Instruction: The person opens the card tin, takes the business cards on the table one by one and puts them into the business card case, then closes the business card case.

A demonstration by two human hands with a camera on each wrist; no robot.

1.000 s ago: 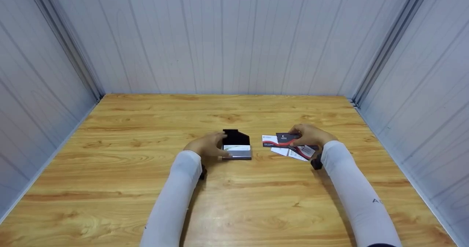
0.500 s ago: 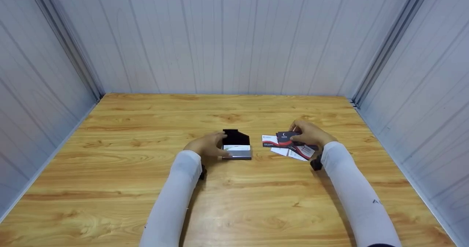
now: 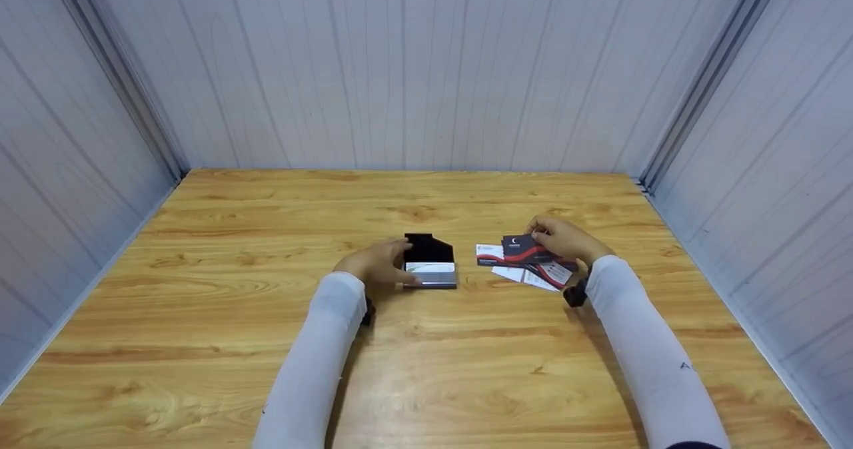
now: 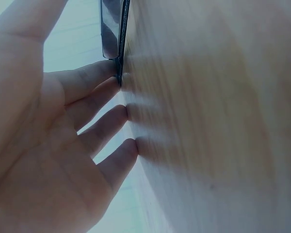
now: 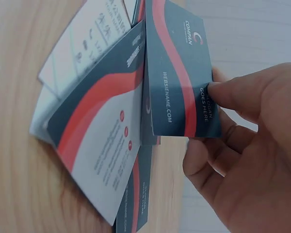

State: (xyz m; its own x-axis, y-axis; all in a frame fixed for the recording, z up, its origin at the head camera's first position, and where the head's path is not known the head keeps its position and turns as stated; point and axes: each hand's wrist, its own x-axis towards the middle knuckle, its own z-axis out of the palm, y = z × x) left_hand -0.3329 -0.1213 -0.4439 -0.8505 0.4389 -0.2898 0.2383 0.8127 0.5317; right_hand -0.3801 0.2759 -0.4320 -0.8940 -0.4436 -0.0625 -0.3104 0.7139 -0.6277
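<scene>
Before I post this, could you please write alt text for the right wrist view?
A right hand pinches a dark, red-striped card. Other cards overlap on a wooden table, with a pale wall behind.

card holder [image 3: 430, 276] stands on the table [image 3: 426, 369], its flap [image 3: 428, 249] at the far side. left hand [image 3: 374, 262] touches the holder's left side. card pile [image 3: 523, 274] lies to the right, near but apart, cards overlapping. one card [image 5: 179, 73] is held by the right hand [image 3: 568, 238] above the pile. wall [image 3: 406, 69] behind the table.
</scene>
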